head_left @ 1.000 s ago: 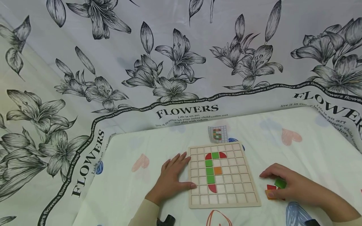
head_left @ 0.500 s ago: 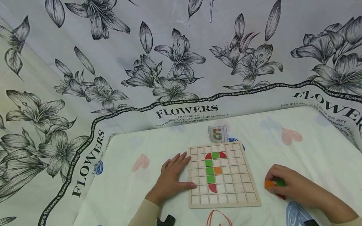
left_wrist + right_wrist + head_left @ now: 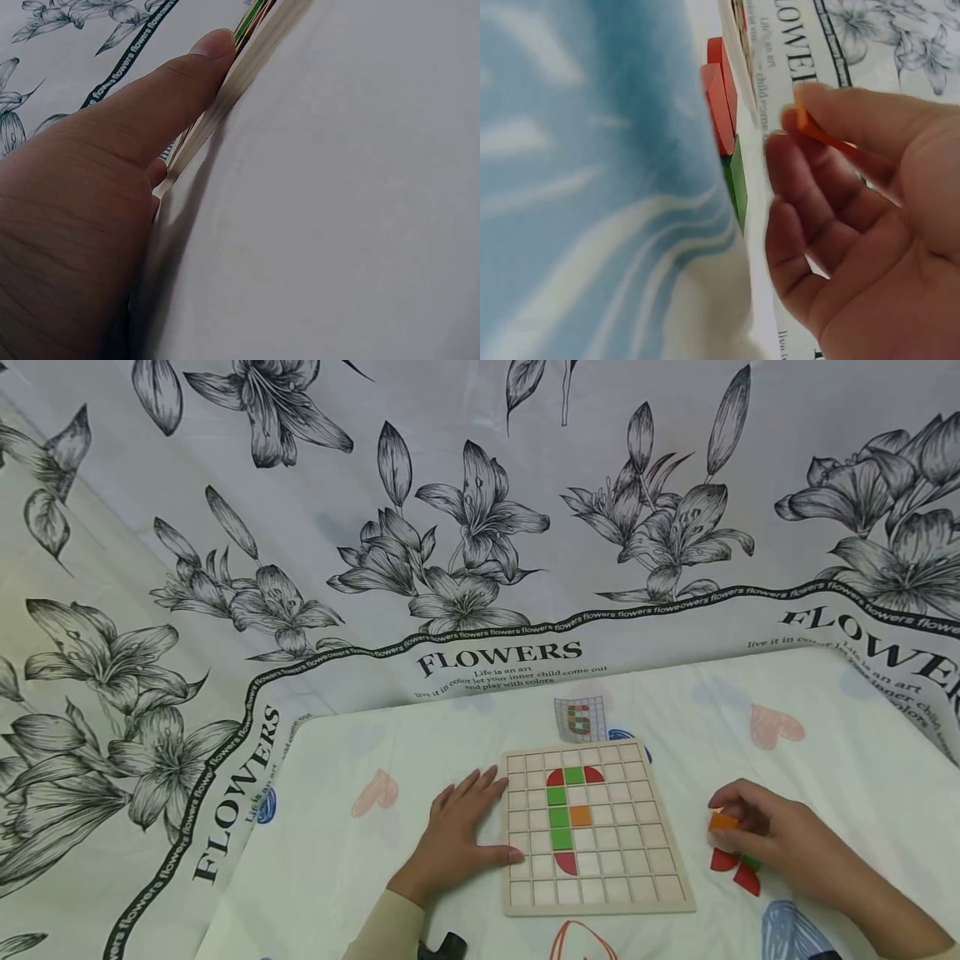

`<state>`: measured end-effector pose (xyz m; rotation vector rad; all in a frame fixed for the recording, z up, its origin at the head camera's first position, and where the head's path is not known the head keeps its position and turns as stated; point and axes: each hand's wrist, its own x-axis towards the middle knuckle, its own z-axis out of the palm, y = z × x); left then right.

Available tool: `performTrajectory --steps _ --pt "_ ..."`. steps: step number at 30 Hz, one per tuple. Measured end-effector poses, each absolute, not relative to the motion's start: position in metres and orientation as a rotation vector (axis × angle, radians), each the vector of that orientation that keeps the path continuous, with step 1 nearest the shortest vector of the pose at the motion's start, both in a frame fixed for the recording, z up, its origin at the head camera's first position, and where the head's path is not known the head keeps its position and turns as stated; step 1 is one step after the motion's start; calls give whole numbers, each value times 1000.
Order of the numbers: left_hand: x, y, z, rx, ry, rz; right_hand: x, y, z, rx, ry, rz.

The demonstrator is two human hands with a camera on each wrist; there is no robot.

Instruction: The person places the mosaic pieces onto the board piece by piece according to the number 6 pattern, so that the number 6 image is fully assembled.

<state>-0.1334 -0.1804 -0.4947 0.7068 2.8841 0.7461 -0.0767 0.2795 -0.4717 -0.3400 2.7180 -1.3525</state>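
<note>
A wooden grid board lies on the table, with green squares, red quarter-round pieces and one orange square set in its cells. My left hand rests along its left side, fingers outstretched and thumb over the edge. To the right of the board, my right hand pinches an orange square tile between thumb and fingertips; it shows edge-on in the right wrist view. Just below lie two red quarter-round pieces and a green piece, which the hand partly hides in the head view.
Behind the board is a small printed pattern card. The table wears a pale cloth with hearts and blue scribbles. Flower-printed sheeting rises behind it. A dark object sits near the left sleeve.
My right hand has picked the orange tile up from the loose pieces and lifted it, leaving red and green pieces beneath. My left hand stays at the board.
</note>
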Motion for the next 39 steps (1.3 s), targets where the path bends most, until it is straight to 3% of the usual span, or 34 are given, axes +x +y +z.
performTrajectory --steps 9,20,39 --pt "-134 -179 -494 718 2881 762 -75 279 -466 -236 2826 -1417" --pt "-132 -181 -495 707 2874 766 -77 279 -466 -390 2628 -1630" --pt "-132 -179 -494 691 2879 757 -94 223 -433 -548 2627 -1638"
